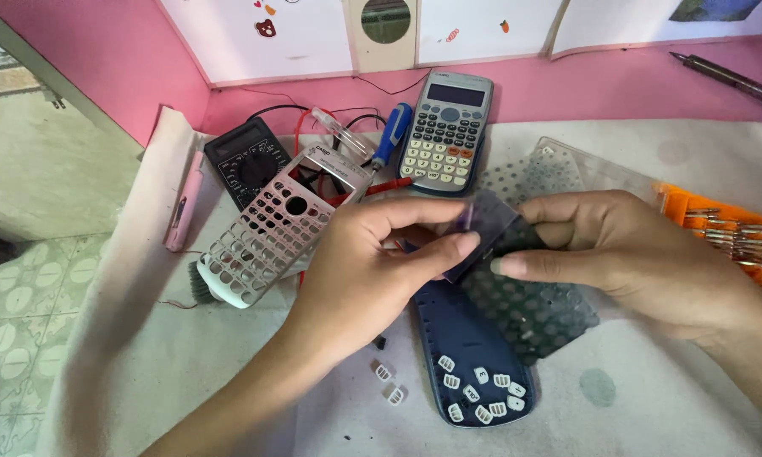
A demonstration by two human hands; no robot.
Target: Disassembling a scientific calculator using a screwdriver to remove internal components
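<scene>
My left hand (372, 262) and my right hand (626, 254) meet over the middle of the white cloth (212, 364). Together they pinch a small dark, purplish flat piece (483, 222) joined to a dark dotted membrane sheet (529, 309) that hangs down from my right hand. Under it lies a dark blue calculator back cover (461, 338) holding several loose white keys (487, 391). Two more white keys (389, 382) lie on the cloth beside it. An empty white calculator front shell (271, 233) with key holes rests to the left.
A whole grey calculator (444, 131), a blue-handled screwdriver (391, 135) and a black multimeter (247, 159) with red and black leads sit at the back. An orange bit case (728, 233) lies at right, a pink pen (183, 203) at left, and a clear dotted sheet (542, 169) behind my hands.
</scene>
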